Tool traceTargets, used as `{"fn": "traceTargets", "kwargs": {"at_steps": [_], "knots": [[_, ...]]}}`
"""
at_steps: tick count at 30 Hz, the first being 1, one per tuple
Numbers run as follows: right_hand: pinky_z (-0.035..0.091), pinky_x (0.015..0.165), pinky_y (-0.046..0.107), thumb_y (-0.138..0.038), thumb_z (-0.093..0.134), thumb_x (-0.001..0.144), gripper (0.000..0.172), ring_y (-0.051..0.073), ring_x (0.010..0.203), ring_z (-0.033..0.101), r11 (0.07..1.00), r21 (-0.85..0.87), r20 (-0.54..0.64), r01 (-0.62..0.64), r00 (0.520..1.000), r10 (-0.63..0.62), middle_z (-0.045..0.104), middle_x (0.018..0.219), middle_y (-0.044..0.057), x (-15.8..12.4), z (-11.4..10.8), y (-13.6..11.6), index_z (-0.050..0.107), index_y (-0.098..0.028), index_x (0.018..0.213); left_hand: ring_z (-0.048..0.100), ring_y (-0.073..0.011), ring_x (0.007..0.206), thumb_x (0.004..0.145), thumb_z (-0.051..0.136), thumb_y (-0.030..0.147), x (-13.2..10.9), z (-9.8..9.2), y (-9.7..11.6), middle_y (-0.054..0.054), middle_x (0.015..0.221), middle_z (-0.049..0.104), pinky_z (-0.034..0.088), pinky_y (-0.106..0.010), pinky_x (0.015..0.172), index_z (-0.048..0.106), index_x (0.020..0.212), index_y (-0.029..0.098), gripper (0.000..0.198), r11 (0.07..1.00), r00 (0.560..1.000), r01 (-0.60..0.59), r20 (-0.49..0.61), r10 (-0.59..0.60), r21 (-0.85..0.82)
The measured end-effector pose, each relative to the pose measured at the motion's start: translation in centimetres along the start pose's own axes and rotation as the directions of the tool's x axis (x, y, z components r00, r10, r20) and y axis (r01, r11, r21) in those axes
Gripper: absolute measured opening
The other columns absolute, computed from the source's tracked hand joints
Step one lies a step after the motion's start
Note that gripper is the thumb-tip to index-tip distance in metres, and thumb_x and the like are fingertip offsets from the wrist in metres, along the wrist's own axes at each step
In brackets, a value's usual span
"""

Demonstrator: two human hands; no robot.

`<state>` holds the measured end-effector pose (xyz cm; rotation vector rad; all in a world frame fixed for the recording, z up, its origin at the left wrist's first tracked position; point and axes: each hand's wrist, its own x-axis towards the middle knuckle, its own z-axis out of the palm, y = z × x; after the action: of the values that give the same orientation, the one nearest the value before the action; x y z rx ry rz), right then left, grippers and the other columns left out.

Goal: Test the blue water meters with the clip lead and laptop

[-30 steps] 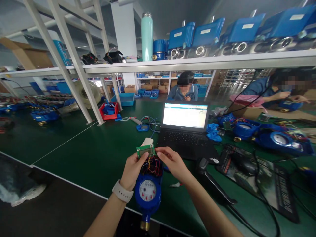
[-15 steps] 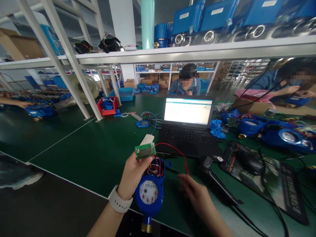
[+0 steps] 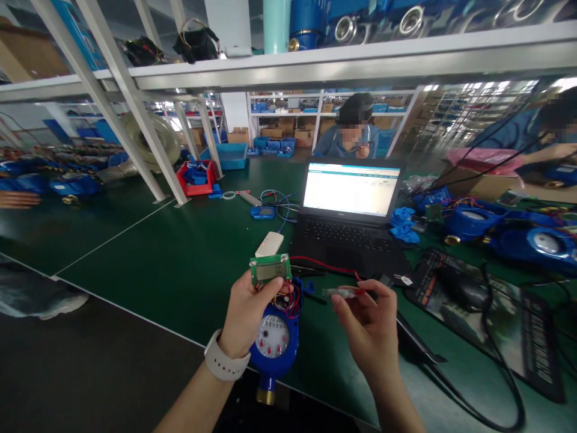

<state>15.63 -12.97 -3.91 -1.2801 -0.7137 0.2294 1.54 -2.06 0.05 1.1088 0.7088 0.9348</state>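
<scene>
left hand point(image 3: 247, 307) grips the blue water meter point(image 3: 274, 337) near its open top, thumb and fingertips pinching the green lcd board point(image 3: 270, 269) upright above the wire bundle point(image 3: 288, 297); right hand point(image 3: 367, 322) is closed on a small red-tipped connector point(image 3: 343, 292) just right of the board, red lead point(image 3: 322, 264) running from it back across toward the laptop point(image 3: 349, 225); to do this well: keep the board pinched by its edges, not the display; keep the meter steady over the green bench point(image 3: 171, 270); line the plug square to its socket, which i can't make out; leave slack in the red lead so it doesn't tug; keep the loose wires out from under the board; white dongle point(image 3: 269, 244) lies behind, well clear of the work.
</scene>
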Motion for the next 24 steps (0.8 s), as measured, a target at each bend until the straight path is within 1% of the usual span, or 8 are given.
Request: {"fn": "traceTargets", "kwargs": {"at_steps": [3, 6, 9, 12, 14, 16, 18, 24], "knots": [[0.05, 0.045, 0.02, -0.03, 0.076, 0.076, 0.037, 0.014, 0.056, 0.066, 0.999, -0.014, -0.009, 0.029, 1.0, -0.029, 0.067, 0.073, -0.002, 0.2, 0.2, 0.3, 0.041, -0.024, 0.086, 0.067, -0.0109, 0.069, 0.074, 0.073, 0.021, 0.1, -0.1, -0.2, 0.001, 0.077, 0.074, 0.055, -0.023, 0.071, 0.067, 0.087, 0.017, 0.015, 1.0, 1.0, -0.006, 0.019, 0.006, 0.0], [0.054, 0.053, 0.024, -0.032, 0.073, 0.079, 0.033, 0.017, 0.065, 0.069, 1.0, -0.027, 0.033, 0.005, 0.999, -0.004, 0.069, 0.073, 0.0, 0.5, 0.3, 0.8, 0.041, -0.023, 0.084, 0.068, -0.0114, 0.069, 0.075, 0.072, 0.022, 0.2, 0.0, -0.3, 0.001, 0.076, 0.074, 0.055, -0.023, 0.071, 0.067, 0.087, 0.017, 0.014, 1.0, 1.0, -0.002, 0.016, 0.002, 0.006], [0.057, 0.059, 0.027, -0.034, 0.077, 0.074, 0.039, 0.021, 0.073, 0.071, 0.999, 0.003, -0.045, -0.036, 0.998, 0.037, 0.07, 0.074, 0.002, 0.8, 0.4, 1.2, 0.04, -0.022, 0.076, 0.068, -0.0115, 0.069, 0.074, 0.073, 0.023, 0.1, 0.0, -0.4, 0.001, 0.076, 0.074, 0.055, -0.023, 0.071, 0.067, 0.086, 0.017, 0.015, 1.0, 1.0, -0.005, 0.019, 0.005, 0.008], [0.058, 0.056, 0.028, -0.039, 0.081, 0.068, 0.044, 0.023, 0.072, 0.072, 0.97, 0.172, -0.087, -0.173, 0.978, 0.19, 0.07, 0.072, 0.002, 0.9, 0.7, 1.4, 0.041, -0.022, 0.074, 0.068, -0.0113, 0.069, 0.073, 0.073, 0.023, 0.0, 0.1, -0.3, 0.002, 0.075, 0.074, 0.055, -0.022, 0.07, 0.067, 0.087, 0.017, 0.016, 1.0, 1.0, -0.003, 0.021, 0.003, -0.002], [0.058, 0.054, 0.028, -0.042, 0.082, 0.065, 0.043, 0.022, 0.068, 0.071, 0.917, 0.257, -0.023, -0.306, 0.946, 0.322, 0.071, 0.071, 0.002, 0.8, 0.9, 1.4, 0.05, -0.02, 0.083, 0.069, -0.012, 0.068, 0.073, 0.073, 0.022, -0.1, 0.2, -0.3, 0.002, 0.074, 0.073, 0.055, -0.023, 0.069, 0.067, 0.086, 0.017, 0.016, 1.0, 1.0, 0.002, 0.008, -0.001, -0.003], [0.058, 0.054, 0.028, -0.044, 0.082, 0.064, 0.046, 0.022, 0.067, 0.071, 0.879, 0.276, 0.053, -0.39, 0.919, 0.391, 0.072, 0.074, 0.004, 0.7, 1.3, 1.2, 0.058, -0.018, 0.094, 0.069, -0.013, 0.067, 0.072, 0.073, 0.022, -0.2, 0.2, -0.3, 0.002, 0.073, 0.073, 0.055, -0.024, 0.068, 0.067, 0.086, 0.017, 0.016, 1.0, 1.0, -0.002, -0.006, 0.002, 0.005], [0.059, 0.056, 0.03, -0.043, 0.08, 0.067, 0.043, 0.023, 0.07, 0.072, 0.89, 0.254, 0.092, -0.379, 0.925, 0.368, 0.073, 0.078, 0.007, 0.5, 1.9, 0.6, 0.062, -0.017, 0.096, 0.069, -0.0138, 0.067, 0.072, 0.073, 0.022, -0.2, 0.2, -0.4, 0.001, 0.074, 0.074, 0.056, -0.025, 0.068, 0.067, 0.086, 0.018, 0.016, 1.0, 1.0, -0.009, -0.009, 0.009, 0.018], [0.061, 0.066, 0.03, -0.038, 0.07, 0.079, 0.024, 0.019, 0.078, 0.071, 0.993, 0.055, 0.12, -0.107, 0.988, 0.099, 0.074, 0.087, 0.006, 0.1, 4.1, -1.2, 0.067, -0.019, 0.095, 0.07, -0.0147, 0.07, 0.072, 0.073, 0.022, -0.2, 0.3, -0.5, 0.001, 0.08, 0.075, 0.057, -0.026, 0.069, 0.068, 0.087, 0.02, 0.015, 0.998, 0.999, -0.047, -0.002, 0.047, 0.047]]}}
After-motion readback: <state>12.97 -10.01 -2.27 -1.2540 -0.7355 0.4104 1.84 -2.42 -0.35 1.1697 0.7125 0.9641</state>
